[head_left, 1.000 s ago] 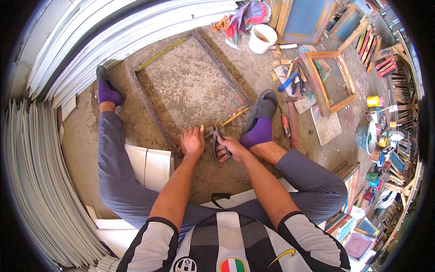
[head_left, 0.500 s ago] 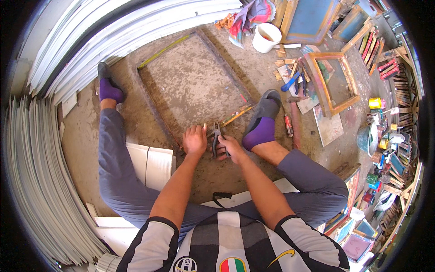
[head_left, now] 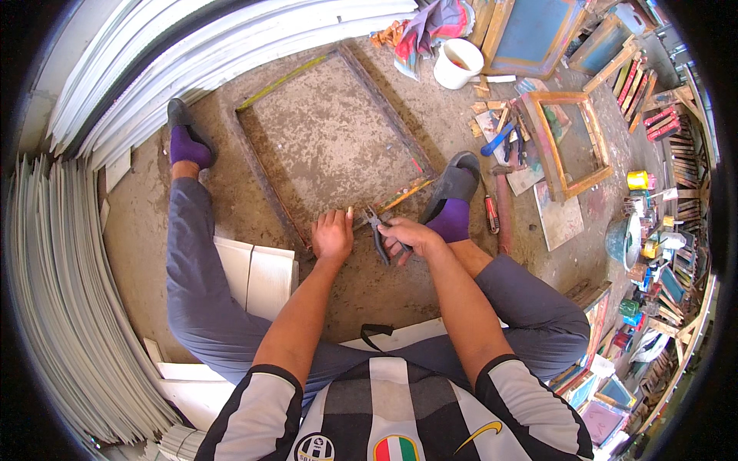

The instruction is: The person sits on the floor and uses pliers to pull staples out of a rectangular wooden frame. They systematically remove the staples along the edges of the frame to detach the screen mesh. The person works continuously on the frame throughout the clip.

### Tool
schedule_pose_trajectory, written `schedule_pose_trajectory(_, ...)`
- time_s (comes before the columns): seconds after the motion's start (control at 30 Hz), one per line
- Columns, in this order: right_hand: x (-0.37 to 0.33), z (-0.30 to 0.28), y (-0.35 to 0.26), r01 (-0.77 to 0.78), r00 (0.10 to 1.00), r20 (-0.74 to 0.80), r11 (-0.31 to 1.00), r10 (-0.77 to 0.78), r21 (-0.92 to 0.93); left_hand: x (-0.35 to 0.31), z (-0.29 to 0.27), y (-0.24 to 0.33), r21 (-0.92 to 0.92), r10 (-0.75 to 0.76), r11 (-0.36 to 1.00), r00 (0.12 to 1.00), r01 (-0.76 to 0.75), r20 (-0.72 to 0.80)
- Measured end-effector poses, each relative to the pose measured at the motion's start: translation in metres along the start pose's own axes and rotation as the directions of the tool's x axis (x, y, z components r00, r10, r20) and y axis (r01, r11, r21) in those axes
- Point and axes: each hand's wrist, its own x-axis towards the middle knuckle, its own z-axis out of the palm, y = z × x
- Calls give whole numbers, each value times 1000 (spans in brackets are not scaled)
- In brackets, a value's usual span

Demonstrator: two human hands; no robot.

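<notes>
Marks on the striped shirt point(head_left: 388, 407)
On my feed, a lettered black-and-white crest point(head_left: 315, 447) lies left of the tricolour shield point(head_left: 394, 449), a yellow curved mark point(head_left: 478, 437) right.

Left grip point(head_left: 333, 234) sat curled, back upward, left of the pliers point(head_left: 377, 230) | right grip point(head_left: 405, 237) wrapped the pliers' handles | both forearms point(head_left: 301, 307) angled inward toward the pliers

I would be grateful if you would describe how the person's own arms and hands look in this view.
The left hand and right hand are bare, with no gloves, and no watch or band shows on either wrist. The forearms are uncovered. The short left sleeve and right sleeve are white and black, each with a dark band at the hem.
</notes>
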Motion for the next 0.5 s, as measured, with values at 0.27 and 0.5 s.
schedule_pose_trajectory(0.27, 5, -13, -24, -58, 997, -64, 984, 48, -167, 0, 3, 0, 2, 25, 1000, 998, -25, -53)
schedule_pose_trajectory(0.5, 11, 3, -10, -38, 997, -68, 992, 46, 117, -1, 4, -1, -11, 28, 1000, 998, -29, -59)
